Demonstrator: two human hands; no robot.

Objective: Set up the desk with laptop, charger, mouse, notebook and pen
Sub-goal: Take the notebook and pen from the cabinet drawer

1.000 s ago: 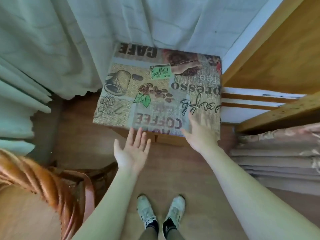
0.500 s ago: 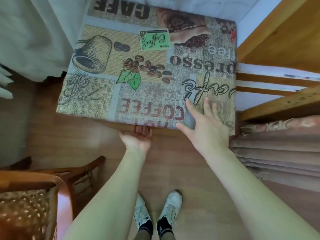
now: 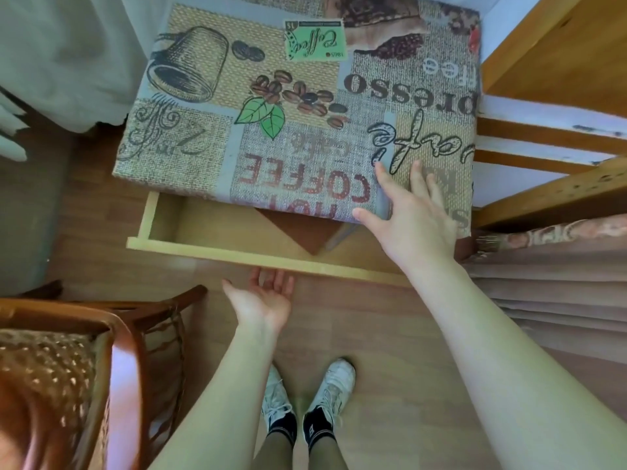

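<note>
Fingers [image 3: 415, 171] of the right hand [image 3: 412, 225] lie spread flat on the counter [image 3: 203, 137]; left hand's [image 3: 263, 301] curl under the light, stiff drawer [image 3: 237, 257] front, a sound hold.

A single wide-angle camera on the person's head looks steeply down from standing height, facing forward over the counter [image 3: 210, 137] and its pulled-out drawer [image 3: 217, 232]. It sits close enough that both forearms fill the lower frame, with the person's shoes [image 3: 305, 398] directly below.

A coarse, matt woven cloth [image 3: 305, 106] covers the desk. The drawer [image 3: 217, 245] is pale, unfinished-looking wood. The floor [image 3: 390, 334] is smooth wood laminate.
</note>
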